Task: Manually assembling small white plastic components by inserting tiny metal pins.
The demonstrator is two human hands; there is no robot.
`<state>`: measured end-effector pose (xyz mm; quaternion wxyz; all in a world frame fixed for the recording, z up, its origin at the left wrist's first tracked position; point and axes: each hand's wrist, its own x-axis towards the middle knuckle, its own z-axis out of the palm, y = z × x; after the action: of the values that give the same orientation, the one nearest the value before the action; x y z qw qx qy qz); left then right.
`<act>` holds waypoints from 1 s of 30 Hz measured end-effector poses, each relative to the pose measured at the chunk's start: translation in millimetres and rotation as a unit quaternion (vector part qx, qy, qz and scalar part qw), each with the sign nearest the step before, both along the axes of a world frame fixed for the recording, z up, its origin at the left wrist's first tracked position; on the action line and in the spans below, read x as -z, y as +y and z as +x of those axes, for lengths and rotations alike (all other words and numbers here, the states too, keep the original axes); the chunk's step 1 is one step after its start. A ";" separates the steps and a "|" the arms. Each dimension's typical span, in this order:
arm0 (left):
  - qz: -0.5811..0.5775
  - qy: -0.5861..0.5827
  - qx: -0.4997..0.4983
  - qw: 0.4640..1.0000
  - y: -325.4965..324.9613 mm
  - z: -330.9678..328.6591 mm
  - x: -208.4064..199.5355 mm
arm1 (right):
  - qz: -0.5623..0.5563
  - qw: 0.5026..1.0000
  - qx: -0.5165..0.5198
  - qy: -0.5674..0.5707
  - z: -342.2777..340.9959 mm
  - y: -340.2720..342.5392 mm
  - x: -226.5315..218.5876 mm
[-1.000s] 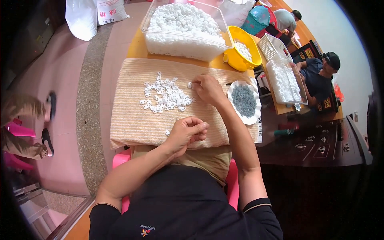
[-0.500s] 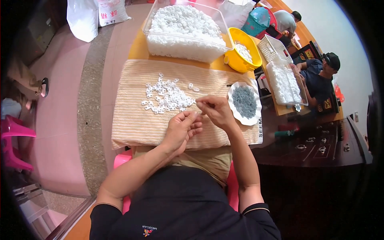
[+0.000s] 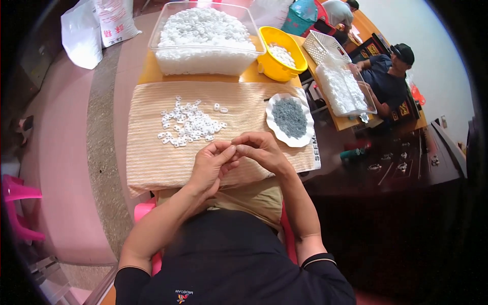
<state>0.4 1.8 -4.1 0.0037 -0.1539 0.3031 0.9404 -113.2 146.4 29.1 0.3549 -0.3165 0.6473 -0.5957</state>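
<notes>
Left hand (image 3: 211, 161) and right hand (image 3: 260, 151) meet at the fingertips over the striped towel (image 3: 147, 165), both pinched narrow, can't tell on what tbh. Loose pile of little white pieces (image 3: 195, 125) sits just beyond them on the towel, wavy white plate (image 3: 310, 125) of grey bits (image 3: 290, 118) off to the right.

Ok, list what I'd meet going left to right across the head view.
Pink stool → two white sacks → pile of small white pieces → white scalloped dish of grey bits → co-worker in a dark cap.
</notes>
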 end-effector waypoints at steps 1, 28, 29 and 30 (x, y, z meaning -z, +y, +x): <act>-0.003 0.001 0.005 1.000 -0.4 0.2 0.1 | -0.009 1.000 0.000 -0.024 -0.3 0.4 -0.1; -0.033 -0.038 0.053 0.997 3.7 1.5 -1.5 | 0.321 0.743 0.209 0.549 -43.2 50.3 -3.1; -0.036 -0.042 0.055 0.997 4.0 2.1 -2.3 | 0.335 0.739 0.201 0.548 -43.0 49.7 -3.2; -0.036 -0.043 0.054 0.997 4.1 2.3 -2.7 | 0.335 0.740 0.201 0.548 -43.0 48.7 -3.1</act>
<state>2.8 5.9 -1.5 0.0622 -0.1774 0.3440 0.9199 -156.2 195.1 32.2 -0.1057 -0.3115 0.9365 -0.1214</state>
